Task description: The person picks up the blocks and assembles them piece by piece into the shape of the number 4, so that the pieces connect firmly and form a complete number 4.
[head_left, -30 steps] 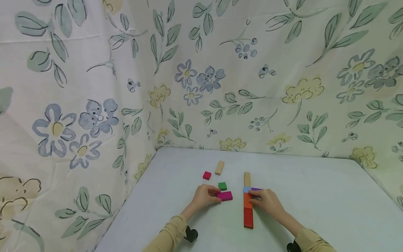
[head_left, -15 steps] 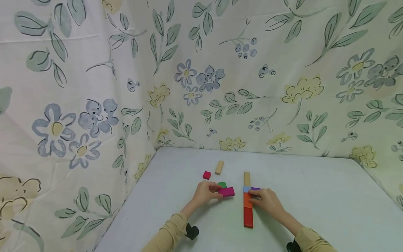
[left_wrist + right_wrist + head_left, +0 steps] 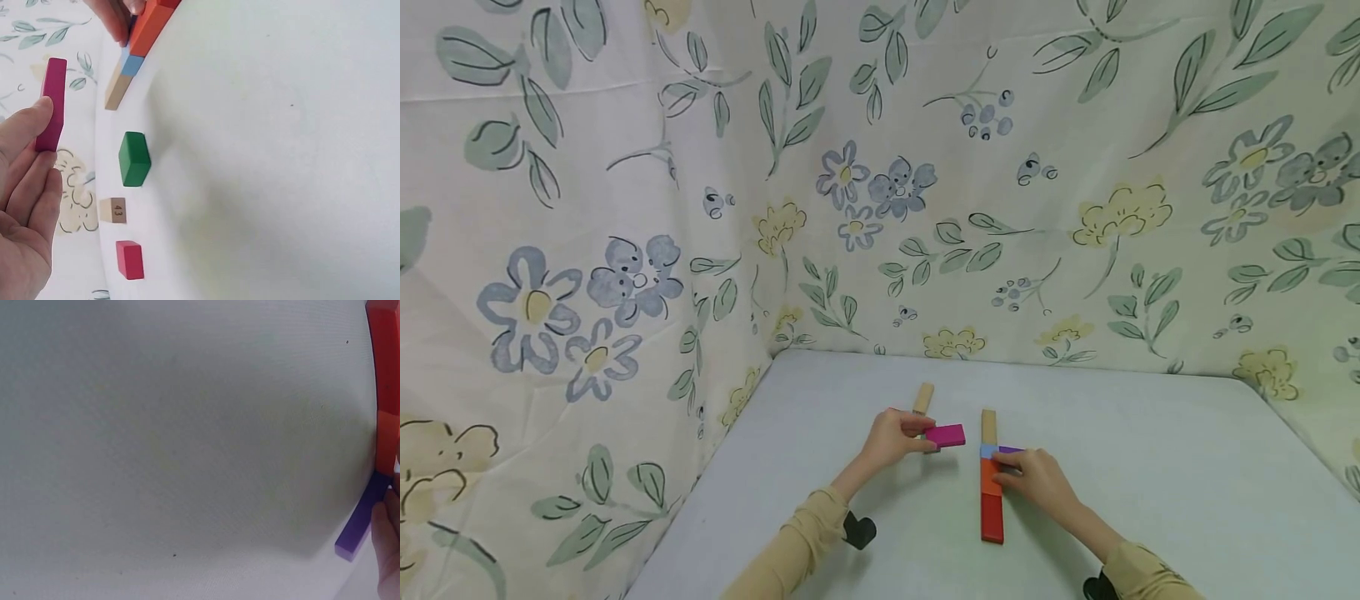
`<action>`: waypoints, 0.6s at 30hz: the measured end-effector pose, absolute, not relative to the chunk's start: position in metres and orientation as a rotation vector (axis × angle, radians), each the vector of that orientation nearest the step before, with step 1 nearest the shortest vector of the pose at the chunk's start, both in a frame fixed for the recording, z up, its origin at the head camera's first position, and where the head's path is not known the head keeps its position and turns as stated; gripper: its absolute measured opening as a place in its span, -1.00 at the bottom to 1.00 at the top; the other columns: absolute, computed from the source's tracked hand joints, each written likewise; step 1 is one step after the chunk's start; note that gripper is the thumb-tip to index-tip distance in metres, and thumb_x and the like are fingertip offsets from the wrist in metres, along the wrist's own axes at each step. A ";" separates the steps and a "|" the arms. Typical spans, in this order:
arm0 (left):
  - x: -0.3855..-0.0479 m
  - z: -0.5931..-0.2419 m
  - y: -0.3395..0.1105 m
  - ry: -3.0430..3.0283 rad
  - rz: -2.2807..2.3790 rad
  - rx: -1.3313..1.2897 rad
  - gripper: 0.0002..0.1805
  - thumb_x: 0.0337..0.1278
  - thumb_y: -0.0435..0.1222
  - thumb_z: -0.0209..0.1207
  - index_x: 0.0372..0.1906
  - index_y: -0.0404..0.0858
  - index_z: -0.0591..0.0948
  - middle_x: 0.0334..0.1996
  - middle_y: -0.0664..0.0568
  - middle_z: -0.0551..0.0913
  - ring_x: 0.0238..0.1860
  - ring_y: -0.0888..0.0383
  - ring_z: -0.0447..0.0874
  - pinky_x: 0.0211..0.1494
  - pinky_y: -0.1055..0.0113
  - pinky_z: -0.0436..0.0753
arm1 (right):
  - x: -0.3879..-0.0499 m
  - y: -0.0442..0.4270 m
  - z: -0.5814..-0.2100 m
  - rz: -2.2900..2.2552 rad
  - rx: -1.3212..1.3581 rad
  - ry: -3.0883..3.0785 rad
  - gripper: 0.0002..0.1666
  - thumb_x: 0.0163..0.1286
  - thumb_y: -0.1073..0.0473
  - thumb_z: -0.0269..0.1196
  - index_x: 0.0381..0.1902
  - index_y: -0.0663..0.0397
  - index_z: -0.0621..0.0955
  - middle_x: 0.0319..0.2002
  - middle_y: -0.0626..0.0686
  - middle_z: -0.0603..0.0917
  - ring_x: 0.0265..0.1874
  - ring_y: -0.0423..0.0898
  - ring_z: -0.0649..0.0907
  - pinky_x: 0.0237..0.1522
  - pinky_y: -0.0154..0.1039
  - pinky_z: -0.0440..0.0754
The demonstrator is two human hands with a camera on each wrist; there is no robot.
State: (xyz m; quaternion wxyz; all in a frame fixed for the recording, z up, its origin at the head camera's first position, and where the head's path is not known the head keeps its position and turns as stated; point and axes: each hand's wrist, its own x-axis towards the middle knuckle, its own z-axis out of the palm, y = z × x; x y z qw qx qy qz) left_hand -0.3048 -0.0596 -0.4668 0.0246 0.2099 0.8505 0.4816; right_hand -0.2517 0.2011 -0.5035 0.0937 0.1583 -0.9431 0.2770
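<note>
My left hand (image 3: pixel 891 437) pinches a magenta block (image 3: pixel 949 435) between thumb and fingers, raised over the table. In the left wrist view the magenta block (image 3: pixel 55 103) stands clear of a green block (image 3: pixel 134 159) below it. My right hand (image 3: pixel 1043 481) rests its fingertips at a row of blocks, by the orange block (image 3: pixel 991 477), the light blue block (image 3: pixel 989 451) and the purple block (image 3: pixel 1011 450). A natural wood block (image 3: pixel 988 427) forms the row's far end and a red block (image 3: pixel 992 518) its near end. The purple block juts out to the right.
Left of the row lie another wood block (image 3: pixel 923 397), numbered 43 in the left wrist view, and a small red block (image 3: pixel 130 260). All stand on a white table (image 3: pixel 1150 450). Floral cloth (image 3: pixel 925 283) hangs behind and to the left.
My left hand has moved away from the body and slightly right, lifting the magenta block; it now partly covers the green block and hides the small red one in the head view. My right hand has stayed put.
</note>
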 end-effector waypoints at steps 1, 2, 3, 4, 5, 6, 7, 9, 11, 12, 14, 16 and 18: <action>-0.306 -0.464 -0.059 2.633 1.490 0.653 -0.62 -0.12 -0.28 0.43 -0.08 -0.24 0.71 -0.14 -0.03 0.75 -0.12 0.12 0.73 -0.08 0.39 0.66 | -0.252 0.201 -0.503 0.820 0.463 -2.801 -0.60 0.02 0.19 0.45 -0.14 0.21 0.72 -0.24 0.20 0.76 -0.51 -0.20 0.44 -0.52 -0.46 0.31; -0.307 -0.462 -0.058 2.635 1.490 0.657 -0.63 -0.12 -0.28 0.42 -0.08 -0.23 0.71 -0.13 -0.03 0.74 -0.11 0.11 0.73 -0.08 0.39 0.66 | -0.251 0.201 -0.503 0.817 0.459 -2.804 -0.60 0.02 0.19 0.45 -0.14 0.21 0.72 -0.23 0.20 0.76 -0.50 -0.20 0.45 -0.51 -0.46 0.33; -0.307 -0.459 -0.058 2.635 1.492 0.663 -0.62 -0.11 -0.28 0.42 -0.08 -0.24 0.71 -0.12 -0.03 0.74 -0.10 0.10 0.73 -0.07 0.39 0.66 | -0.251 0.201 -0.503 0.810 0.459 -2.808 -0.60 0.02 0.18 0.45 -0.14 0.21 0.72 -0.22 0.20 0.75 -0.48 -0.19 0.47 -0.49 -0.45 0.35; -0.309 -0.457 -0.057 2.637 1.490 0.672 -0.63 -0.10 -0.28 0.41 -0.07 -0.23 0.71 -0.12 -0.03 0.74 -0.10 0.10 0.73 -0.07 0.39 0.66 | -0.251 0.201 -0.502 0.806 0.458 -2.810 -0.60 0.02 0.18 0.45 -0.14 0.21 0.72 -0.22 0.20 0.75 -0.47 -0.19 0.48 -0.48 -0.44 0.37; -0.310 -0.455 -0.056 2.639 1.491 0.679 -0.63 -0.10 -0.28 0.41 -0.07 -0.24 0.71 -0.12 -0.04 0.74 -0.10 0.10 0.73 -0.07 0.40 0.66 | -0.251 0.201 -0.502 0.805 0.458 -2.809 -0.60 0.02 0.18 0.45 -0.14 0.21 0.72 -0.21 0.21 0.75 -0.47 -0.18 0.50 -0.47 -0.43 0.39; -0.311 -0.454 -0.055 2.639 1.492 0.681 -0.62 -0.10 -0.28 0.41 -0.07 -0.24 0.70 -0.12 -0.03 0.74 -0.10 0.10 0.73 -0.07 0.40 0.66 | -0.251 0.201 -0.502 0.805 0.456 -2.809 -0.61 0.02 0.18 0.45 -0.15 0.21 0.72 -0.21 0.21 0.75 -0.46 -0.18 0.51 -0.46 -0.43 0.40; -0.312 -0.452 -0.054 2.642 1.486 0.681 -0.62 -0.09 -0.28 0.41 -0.06 -0.23 0.70 -0.11 -0.02 0.74 -0.10 0.12 0.73 -0.07 0.41 0.66 | -0.251 0.201 -0.501 0.804 0.458 -2.809 -0.61 0.02 0.18 0.45 -0.15 0.21 0.72 -0.20 0.22 0.75 -0.45 -0.17 0.51 -0.45 -0.43 0.41; -0.313 -0.449 -0.052 2.647 1.473 0.684 -0.61 -0.07 -0.27 0.40 -0.04 -0.23 0.69 -0.10 0.00 0.74 -0.09 0.14 0.72 -0.07 0.43 0.65 | -0.251 0.201 -0.501 0.810 0.460 -2.815 -0.61 0.03 0.18 0.44 -0.14 0.22 0.72 -0.20 0.22 0.74 -0.45 -0.18 0.51 -0.45 -0.43 0.41; -0.314 -0.447 -0.050 2.649 1.462 0.687 -0.60 -0.06 -0.26 0.39 -0.02 -0.23 0.69 -0.09 0.00 0.73 -0.08 0.14 0.71 -0.07 0.43 0.65 | -0.250 0.201 -0.501 0.819 0.458 -2.819 -0.60 0.03 0.17 0.44 -0.14 0.21 0.72 -0.19 0.22 0.74 -0.45 -0.18 0.50 -0.44 -0.43 0.40; -0.314 -0.446 -0.048 2.650 1.457 0.691 -0.60 -0.05 -0.26 0.39 -0.02 -0.22 0.68 -0.08 0.01 0.73 -0.08 0.15 0.71 -0.06 0.44 0.65 | -0.250 0.201 -0.501 0.820 0.458 -2.822 -0.61 0.04 0.17 0.44 -0.14 0.21 0.72 -0.19 0.22 0.74 -0.44 -0.18 0.50 -0.44 -0.43 0.42; -0.315 -0.444 -0.047 2.650 1.452 0.704 -0.60 -0.04 -0.27 0.39 -0.01 -0.23 0.68 -0.07 -0.01 0.72 -0.07 0.11 0.71 -0.05 0.42 0.65 | -0.251 0.201 -0.501 0.813 0.464 -2.823 -0.61 0.04 0.17 0.44 -0.14 0.21 0.72 -0.19 0.21 0.75 -0.43 -0.19 0.52 -0.42 -0.42 0.46; -0.316 -0.443 -0.045 2.656 1.443 0.715 -0.61 -0.05 -0.27 0.39 -0.02 -0.23 0.68 -0.07 -0.01 0.72 -0.07 0.11 0.71 -0.05 0.42 0.65 | -0.251 0.201 -0.502 0.806 0.463 -2.826 -0.61 0.04 0.17 0.44 -0.14 0.20 0.72 -0.19 0.20 0.75 -0.43 -0.20 0.53 -0.41 -0.41 0.48; -0.317 -0.443 -0.043 2.660 1.433 0.721 -0.61 -0.05 -0.27 0.39 -0.02 -0.23 0.68 -0.08 -0.01 0.72 -0.07 0.12 0.71 -0.05 0.42 0.65 | -0.251 0.201 -0.502 0.812 0.462 -2.828 -0.60 0.03 0.17 0.44 -0.14 0.21 0.72 -0.19 0.21 0.74 -0.43 -0.20 0.52 -0.43 -0.42 0.46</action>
